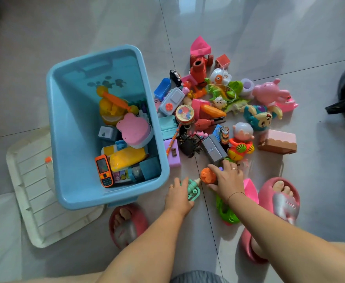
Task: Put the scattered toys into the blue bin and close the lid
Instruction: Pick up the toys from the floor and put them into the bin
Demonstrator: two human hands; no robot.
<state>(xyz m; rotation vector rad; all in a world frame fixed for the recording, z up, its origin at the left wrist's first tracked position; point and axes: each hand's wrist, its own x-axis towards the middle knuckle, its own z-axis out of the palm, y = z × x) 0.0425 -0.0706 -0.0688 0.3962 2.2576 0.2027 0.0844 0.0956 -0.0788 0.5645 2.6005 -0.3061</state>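
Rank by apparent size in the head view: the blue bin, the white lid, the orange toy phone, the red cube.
1. blue bin
2. white lid, partly hidden under the bin, so its full extent is unsure
3. orange toy phone
4. red cube, though it lies farther from the camera, so this is uncertain

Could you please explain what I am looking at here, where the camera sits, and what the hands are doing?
There is no machine here: one wide-angle camera is worn on a person's head and looks down at their own arms and slippered feet. On the tiled floor stands an open blue bin, already partly filled with toys such as a toy phone. Its white lid lies on the floor, partly under the bin. To the right of the bin, a pile of toys is still scattered. The left hand is on a green toy, and the right hand is closing over an orange toy. Both toys appear to be still at floor level.
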